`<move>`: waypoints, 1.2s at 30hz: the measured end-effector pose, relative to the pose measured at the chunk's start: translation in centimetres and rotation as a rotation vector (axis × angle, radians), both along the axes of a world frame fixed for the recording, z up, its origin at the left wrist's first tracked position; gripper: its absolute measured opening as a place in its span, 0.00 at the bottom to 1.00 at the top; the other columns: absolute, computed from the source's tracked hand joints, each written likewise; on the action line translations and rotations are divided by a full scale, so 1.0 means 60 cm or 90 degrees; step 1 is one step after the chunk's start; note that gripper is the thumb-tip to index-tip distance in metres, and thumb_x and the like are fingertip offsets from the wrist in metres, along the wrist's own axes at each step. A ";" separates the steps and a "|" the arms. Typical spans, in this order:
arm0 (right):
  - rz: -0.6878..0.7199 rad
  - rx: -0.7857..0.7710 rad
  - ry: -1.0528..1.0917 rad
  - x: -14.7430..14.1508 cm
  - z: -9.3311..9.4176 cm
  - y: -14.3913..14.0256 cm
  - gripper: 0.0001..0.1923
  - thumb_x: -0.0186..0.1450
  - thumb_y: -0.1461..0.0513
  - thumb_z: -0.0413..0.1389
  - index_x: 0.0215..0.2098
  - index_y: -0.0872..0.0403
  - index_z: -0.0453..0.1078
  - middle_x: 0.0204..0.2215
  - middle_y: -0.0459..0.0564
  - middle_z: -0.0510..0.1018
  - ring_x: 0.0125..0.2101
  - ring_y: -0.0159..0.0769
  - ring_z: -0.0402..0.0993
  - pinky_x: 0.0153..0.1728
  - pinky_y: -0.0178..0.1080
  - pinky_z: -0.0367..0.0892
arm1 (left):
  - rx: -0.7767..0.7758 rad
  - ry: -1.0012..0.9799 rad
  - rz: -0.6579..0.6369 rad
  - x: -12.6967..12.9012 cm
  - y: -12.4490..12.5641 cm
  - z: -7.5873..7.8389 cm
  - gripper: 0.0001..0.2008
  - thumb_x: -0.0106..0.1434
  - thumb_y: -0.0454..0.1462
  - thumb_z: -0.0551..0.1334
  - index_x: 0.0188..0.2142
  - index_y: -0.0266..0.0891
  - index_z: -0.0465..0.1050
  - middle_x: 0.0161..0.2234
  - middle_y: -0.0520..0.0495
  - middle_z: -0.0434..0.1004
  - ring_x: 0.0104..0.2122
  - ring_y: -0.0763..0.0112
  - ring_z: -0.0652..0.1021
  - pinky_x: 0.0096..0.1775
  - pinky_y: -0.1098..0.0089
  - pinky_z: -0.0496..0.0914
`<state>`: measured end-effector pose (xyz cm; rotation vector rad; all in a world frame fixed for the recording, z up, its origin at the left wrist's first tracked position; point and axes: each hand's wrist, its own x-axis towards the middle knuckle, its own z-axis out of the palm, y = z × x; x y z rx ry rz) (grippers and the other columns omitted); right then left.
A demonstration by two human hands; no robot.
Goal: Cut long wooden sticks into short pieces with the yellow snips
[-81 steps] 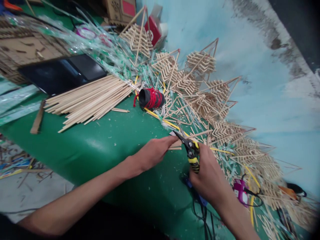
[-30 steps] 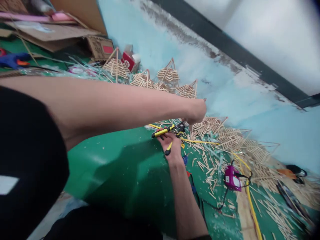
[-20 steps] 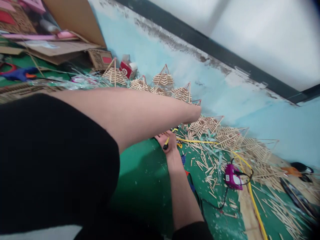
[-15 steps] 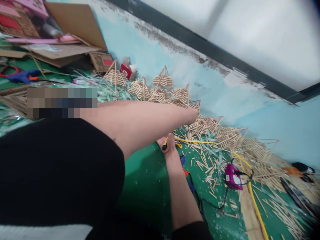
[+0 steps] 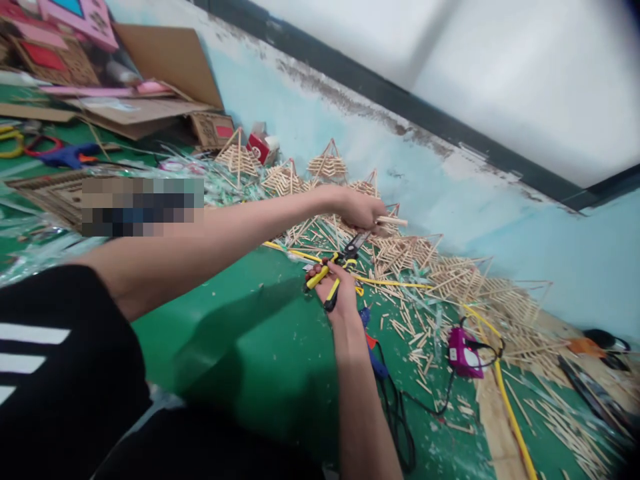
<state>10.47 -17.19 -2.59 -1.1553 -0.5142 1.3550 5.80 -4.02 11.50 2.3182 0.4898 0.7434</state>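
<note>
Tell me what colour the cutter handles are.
Yellow and black on the cutter, in the right hand; head view.

Desk (image 5: 240,347) is bright green, speckled with pale chips. Cutters (image 5: 336,267) have yellow-and-black handles. Stick pyramids (image 5: 327,163) are plain pale wood in a zigzag pattern. Little gadget (image 5: 459,352) is magenta, wall (image 5: 450,200) light blue, sleeve (image 5: 55,360) black with white stripes.

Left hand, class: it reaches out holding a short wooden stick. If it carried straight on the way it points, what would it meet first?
Probably the stick-built pyramid frames heaped along the blue wall, just beyond the left hand and its stick. Depth is unclear, so it might pass above them and reach the wall.
</note>
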 end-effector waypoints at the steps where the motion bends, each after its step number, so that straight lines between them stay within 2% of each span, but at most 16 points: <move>1: -0.007 0.007 -0.031 -0.005 0.002 -0.010 0.18 0.72 0.52 0.58 0.53 0.56 0.71 0.45 0.51 0.78 0.40 0.36 0.78 0.42 0.44 0.77 | -0.055 0.010 -0.050 -0.035 -0.008 0.003 0.12 0.58 0.41 0.73 0.26 0.36 0.76 0.21 0.48 0.70 0.20 0.72 0.70 0.24 0.69 0.66; 4: -0.041 0.008 -0.177 -0.017 0.004 -0.043 0.16 0.71 0.54 0.58 0.50 0.55 0.71 0.38 0.47 0.78 0.36 0.35 0.77 0.42 0.43 0.75 | -0.208 -0.042 -0.127 -0.142 -0.041 -0.016 0.19 0.62 0.53 0.67 0.32 0.38 0.76 0.18 0.53 0.60 0.15 0.76 0.60 0.17 0.71 0.55; 6: -0.060 -0.010 -0.312 -0.026 0.006 -0.061 0.16 0.67 0.55 0.58 0.49 0.55 0.71 0.37 0.47 0.78 0.38 0.39 0.76 0.46 0.45 0.72 | -0.295 -0.118 -0.126 -0.203 -0.064 -0.057 0.27 0.63 0.61 0.60 0.37 0.39 0.75 0.18 0.55 0.56 0.14 0.77 0.56 0.16 0.71 0.53; 8: -0.068 -0.032 -0.455 -0.037 0.009 -0.073 0.18 0.64 0.57 0.57 0.50 0.55 0.71 0.44 0.53 0.79 0.46 0.45 0.75 0.53 0.48 0.67 | -0.362 -0.188 -0.098 -0.248 -0.079 -0.114 0.27 0.62 0.61 0.62 0.36 0.38 0.74 0.18 0.56 0.55 0.14 0.78 0.55 0.15 0.73 0.50; 10: -0.070 -0.067 -0.589 -0.050 0.013 -0.077 0.23 0.63 0.59 0.56 0.56 0.58 0.69 0.52 0.62 0.76 0.54 0.52 0.71 0.59 0.52 0.62 | -0.404 -0.267 -0.051 -0.275 -0.085 -0.174 0.25 0.64 0.58 0.64 0.35 0.37 0.72 0.18 0.59 0.53 0.14 0.80 0.55 0.15 0.75 0.49; 12: -0.063 -0.110 -0.709 -0.061 0.016 -0.074 0.29 0.64 0.62 0.55 0.62 0.63 0.64 0.58 0.71 0.70 0.59 0.60 0.65 0.61 0.59 0.56 | -0.426 -0.330 -0.009 -0.291 -0.082 -0.228 0.21 0.68 0.52 0.65 0.37 0.35 0.72 0.20 0.59 0.58 0.15 0.82 0.58 0.17 0.78 0.53; 14: -0.045 -0.148 -0.814 -0.067 0.017 -0.068 0.32 0.64 0.63 0.55 0.65 0.68 0.61 0.60 0.78 0.66 0.62 0.68 0.61 0.61 0.64 0.51 | -0.434 -0.381 0.024 -0.299 -0.076 -0.270 0.16 0.72 0.48 0.62 0.41 0.34 0.72 0.26 0.56 0.68 0.19 0.81 0.65 0.21 0.78 0.63; 16: -0.019 -0.172 -0.897 -0.067 0.016 -0.062 0.34 0.64 0.63 0.57 0.66 0.70 0.60 0.60 0.81 0.66 0.62 0.72 0.59 0.61 0.67 0.50 | -0.433 -0.419 0.044 -0.305 -0.070 -0.297 0.14 0.73 0.45 0.62 0.45 0.34 0.73 0.33 0.51 0.74 0.25 0.78 0.73 0.27 0.75 0.71; 18: 0.016 -0.177 -0.959 -0.065 0.014 -0.058 0.36 0.64 0.61 0.61 0.65 0.71 0.61 0.58 0.80 0.67 0.60 0.73 0.61 0.60 0.66 0.53 | -0.425 -0.445 0.051 -0.310 -0.065 -0.312 0.14 0.72 0.44 0.63 0.48 0.34 0.73 0.37 0.49 0.76 0.29 0.75 0.76 0.31 0.72 0.75; 21: 0.075 -0.138 -1.026 -0.073 0.013 -0.059 0.39 0.61 0.57 0.67 0.65 0.67 0.63 0.60 0.77 0.66 0.61 0.71 0.61 0.61 0.63 0.54 | -0.407 -0.464 0.043 -0.315 -0.061 -0.319 0.14 0.72 0.42 0.63 0.49 0.34 0.73 0.38 0.48 0.77 0.31 0.74 0.77 0.33 0.70 0.76; 23: 0.111 -0.089 -1.057 -0.091 0.013 -0.067 0.33 0.64 0.55 0.64 0.63 0.62 0.65 0.64 0.72 0.64 0.64 0.65 0.58 0.64 0.59 0.54 | -0.400 -0.463 0.033 -0.317 -0.062 -0.317 0.13 0.72 0.42 0.64 0.49 0.34 0.73 0.37 0.49 0.77 0.31 0.73 0.78 0.34 0.69 0.77; 24: 0.130 -0.069 -1.066 -0.104 0.013 -0.072 0.26 0.68 0.55 0.60 0.59 0.61 0.69 0.63 0.70 0.66 0.64 0.61 0.60 0.63 0.56 0.56 | -0.399 -0.458 0.029 -0.319 -0.063 -0.316 0.13 0.72 0.42 0.64 0.48 0.34 0.73 0.36 0.50 0.77 0.31 0.73 0.78 0.34 0.69 0.77; 26: 0.187 -0.042 -1.070 -0.130 0.009 -0.084 0.13 0.72 0.57 0.53 0.48 0.57 0.74 0.53 0.63 0.74 0.54 0.51 0.71 0.55 0.48 0.66 | -0.402 -0.443 0.023 -0.321 -0.068 -0.314 0.12 0.72 0.42 0.64 0.48 0.34 0.73 0.34 0.50 0.78 0.31 0.72 0.79 0.36 0.68 0.78; 28: 0.240 -0.044 -1.082 -0.151 0.002 -0.095 0.10 0.71 0.60 0.55 0.44 0.57 0.74 0.46 0.61 0.78 0.48 0.52 0.76 0.49 0.48 0.69 | -0.410 -0.425 0.020 -0.324 -0.072 -0.314 0.12 0.71 0.42 0.64 0.47 0.34 0.74 0.34 0.50 0.79 0.31 0.72 0.80 0.37 0.66 0.78; 32: 0.299 -0.069 -1.109 -0.168 -0.006 -0.105 0.11 0.67 0.70 0.54 0.45 0.60 0.74 0.43 0.62 0.80 0.44 0.52 0.79 0.41 0.45 0.70 | -0.435 -0.393 0.020 -0.329 -0.076 -0.316 0.13 0.70 0.42 0.66 0.46 0.34 0.74 0.34 0.50 0.80 0.33 0.70 0.82 0.39 0.65 0.79; 36: 0.314 -0.080 -1.129 -0.150 0.011 -0.109 0.12 0.65 0.73 0.54 0.43 0.59 0.74 0.39 0.60 0.82 0.41 0.48 0.82 0.36 0.40 0.66 | -0.464 -0.389 0.036 -0.330 -0.076 -0.313 0.14 0.69 0.44 0.67 0.44 0.34 0.74 0.34 0.49 0.81 0.33 0.69 0.83 0.40 0.64 0.80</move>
